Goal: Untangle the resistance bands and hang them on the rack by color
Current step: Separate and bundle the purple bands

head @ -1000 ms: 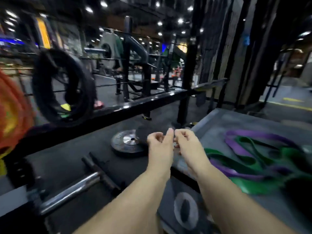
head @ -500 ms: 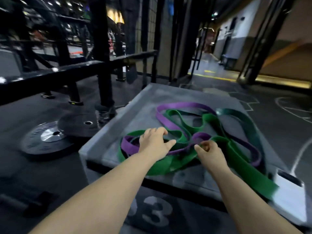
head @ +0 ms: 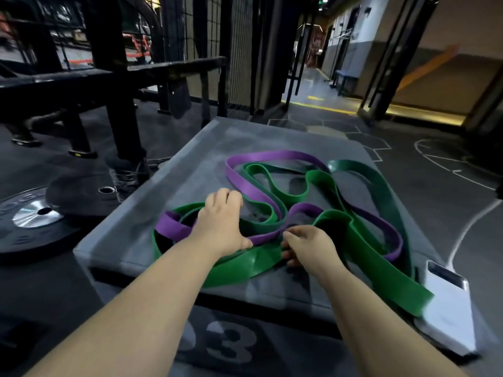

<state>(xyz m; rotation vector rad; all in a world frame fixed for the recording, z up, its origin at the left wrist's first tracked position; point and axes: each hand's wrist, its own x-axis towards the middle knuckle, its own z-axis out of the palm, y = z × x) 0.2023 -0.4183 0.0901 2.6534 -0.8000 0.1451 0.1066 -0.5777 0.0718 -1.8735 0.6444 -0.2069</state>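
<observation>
Several flat rubber loops lie knotted together as one tangle (head: 318,177) on top of the grey padded jump box (head: 177,172): a purple resistance band (head: 272,155), a broad bright green resistance band (head: 245,263) and a darker green resistance band (head: 381,180) on the far right side. The left hand (head: 220,227) rests on the near left part of the heap with its fingers (head: 223,195) bent down over the strands. Their tips are hidden, so it cannot be told whether they hook a strand or only press on it. The right hand (head: 310,246) has its fingers (head: 288,258) curled and pinches the tangle at the crossing where a purple strand meets the broad green one. These bands look light, limp and stretchy, with a grippy surface that will probably drag rather than slide where strands overlap. Tugging hard would likely just stretch a loop and tighten the crossings. A better hold seems to be on a free outer arc, such as the far purple curve, lifting it clear while the other hand pins the rest. A white slab-shaped device (head: 446,300) sits at the box's near right corner, touching the green band's end, and could be dragged off. The black steel frame (head: 119,123) stands to the left, apart from the box.
</observation>
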